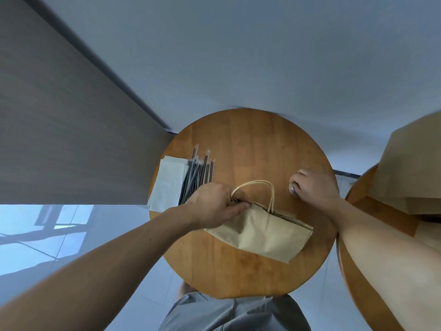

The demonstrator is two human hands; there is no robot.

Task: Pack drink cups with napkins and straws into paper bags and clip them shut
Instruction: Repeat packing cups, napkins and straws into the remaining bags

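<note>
Grey clothing (226, 314) on the person's lap fills the bottom edge, just below the near rim of a round wooden table (250, 144). At the table's left side lies a flat stack of white napkins (167, 182), and just beside it, partly overlapping its right edge, a bundle of dark wrapped straws (198, 175) fans out toward the far side. The left hand (214, 206) reaches over the near ends of the straws and pinches the left corner of a brown paper bag (260, 232) at its mouth, where the left end of the twisted paper handle (253, 185) joins. This bag lies on its side in the middle of the table, mouth turned away from the person and handle looping up; whether anything is inside cannot be seen. Right of the bag, apart from it, the right hand (312, 187) rests on the table with its fingers curled round a small shiny thing (293, 188), too hidden to identify. Further right, a second wooden table (353, 271) carries a stack of flat brown bags (405, 168). Pale glossy floor tiles (35, 247) show at the lower left, a grey panel (59, 127) rises above them, and a plain bluish wall (238, 56) stands behind.
</note>
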